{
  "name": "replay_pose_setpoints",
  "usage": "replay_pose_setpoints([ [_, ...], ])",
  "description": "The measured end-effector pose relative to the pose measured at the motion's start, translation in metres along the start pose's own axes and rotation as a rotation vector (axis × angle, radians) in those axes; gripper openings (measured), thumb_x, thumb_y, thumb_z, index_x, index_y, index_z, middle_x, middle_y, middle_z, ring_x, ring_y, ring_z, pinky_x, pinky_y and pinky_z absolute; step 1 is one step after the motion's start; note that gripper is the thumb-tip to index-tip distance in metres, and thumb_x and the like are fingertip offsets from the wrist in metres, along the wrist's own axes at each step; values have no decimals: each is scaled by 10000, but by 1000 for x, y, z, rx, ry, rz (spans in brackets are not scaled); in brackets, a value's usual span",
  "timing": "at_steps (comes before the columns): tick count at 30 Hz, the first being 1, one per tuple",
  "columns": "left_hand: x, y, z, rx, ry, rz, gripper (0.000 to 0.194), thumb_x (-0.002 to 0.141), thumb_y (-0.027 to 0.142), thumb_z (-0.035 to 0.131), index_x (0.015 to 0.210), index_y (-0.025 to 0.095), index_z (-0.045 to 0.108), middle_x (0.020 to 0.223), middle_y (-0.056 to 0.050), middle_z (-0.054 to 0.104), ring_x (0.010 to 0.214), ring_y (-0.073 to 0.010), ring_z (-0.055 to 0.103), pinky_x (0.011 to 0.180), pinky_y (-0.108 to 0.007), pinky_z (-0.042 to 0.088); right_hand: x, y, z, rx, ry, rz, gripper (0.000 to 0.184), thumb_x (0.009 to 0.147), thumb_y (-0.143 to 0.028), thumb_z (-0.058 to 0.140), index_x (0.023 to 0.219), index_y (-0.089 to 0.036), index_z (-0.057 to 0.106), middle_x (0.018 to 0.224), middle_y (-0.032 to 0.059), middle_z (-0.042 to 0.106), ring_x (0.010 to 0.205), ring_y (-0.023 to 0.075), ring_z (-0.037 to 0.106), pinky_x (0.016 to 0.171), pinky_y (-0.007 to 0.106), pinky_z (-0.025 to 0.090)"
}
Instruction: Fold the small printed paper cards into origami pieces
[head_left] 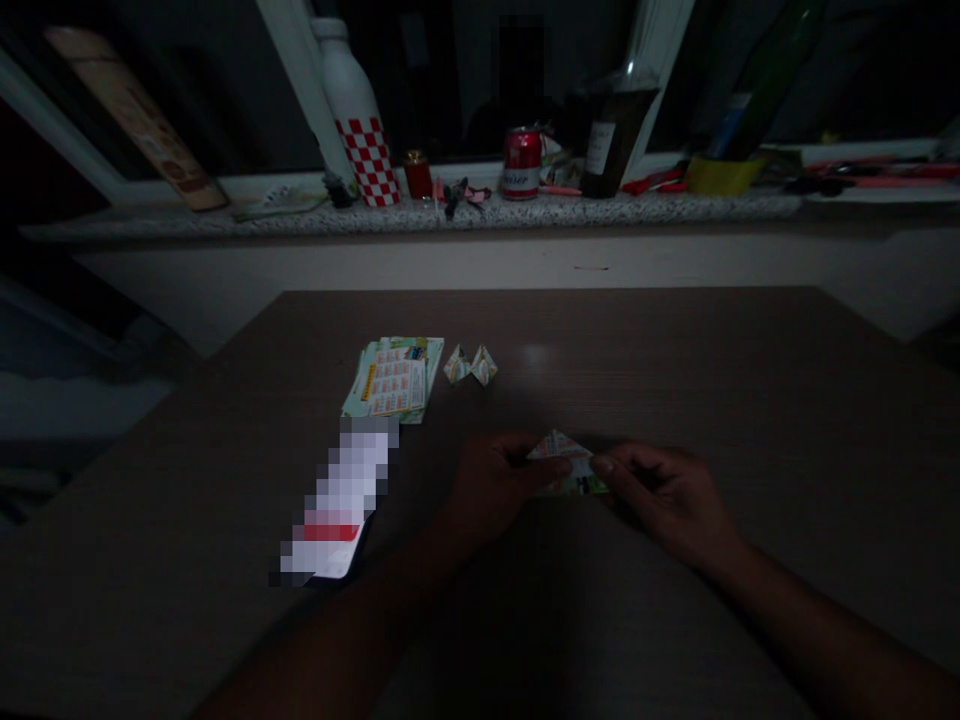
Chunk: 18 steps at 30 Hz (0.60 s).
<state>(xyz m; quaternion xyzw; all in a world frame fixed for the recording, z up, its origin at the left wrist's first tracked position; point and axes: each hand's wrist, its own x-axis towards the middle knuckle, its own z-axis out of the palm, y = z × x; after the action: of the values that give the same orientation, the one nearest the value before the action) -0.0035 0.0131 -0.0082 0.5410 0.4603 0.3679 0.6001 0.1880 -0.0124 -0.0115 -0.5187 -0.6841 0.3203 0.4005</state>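
Observation:
A partly folded sheet of printed paper [561, 452], with a pointed top and a flat lower band, is held between both hands just above the table. My left hand [499, 475] pinches its left side, thumb lying across the front. On the right edge, my right hand [664, 490] grips the paper between thumb and fingers. Beyond the hands stands a small folded paper piece [471, 366] with two pointed ends. To its left lies a stack of similar printed sheets [394, 378].
A lit phone [341, 500], its screen blurred, lies left of my left hand on the brown table [712, 370]. Along the stone windowsill [480, 215] stand a checkered white bottle [364, 130], a red can [521, 163], a dark bottle [606, 150] and a tall patterned container [142, 125].

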Motion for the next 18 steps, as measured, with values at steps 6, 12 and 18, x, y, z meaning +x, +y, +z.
replay_pose_setpoints([
  [6, 2, -3, 2, -248, 11, -46, 313, 587, 238, 821, 835, 138, 659, 841, -46, 722, 727, -168, 663, 676, -274, 503, -1, 0, -1, -26, -41, 10, 391, 888, -427, 500, 621, -159, 600, 496, -10, 541, 434, 98, 480, 400, 201, 361],
  [12, 1, 2, 5, -269, 19, -62, 326, 571, 212, 829, 828, 140, 642, 815, -30, 722, 691, -149, 662, 659, -265, 503, 0, 1, -1, -56, -50, -11, 440, 899, -417, 477, 533, -176, 514, 458, -25, 491, 408, 87, 436, 393, 202, 326],
  [18, 0, 7, 6, -285, 4, -83, 309, 566, 211, 831, 802, 130, 649, 769, -17, 718, 652, -135, 655, 635, -248, 496, -2, -2, -2, -60, -27, -120, 435, 897, -366, 489, 503, -186, 448, 451, -44, 395, 400, 78, 374, 397, 214, 286],
])
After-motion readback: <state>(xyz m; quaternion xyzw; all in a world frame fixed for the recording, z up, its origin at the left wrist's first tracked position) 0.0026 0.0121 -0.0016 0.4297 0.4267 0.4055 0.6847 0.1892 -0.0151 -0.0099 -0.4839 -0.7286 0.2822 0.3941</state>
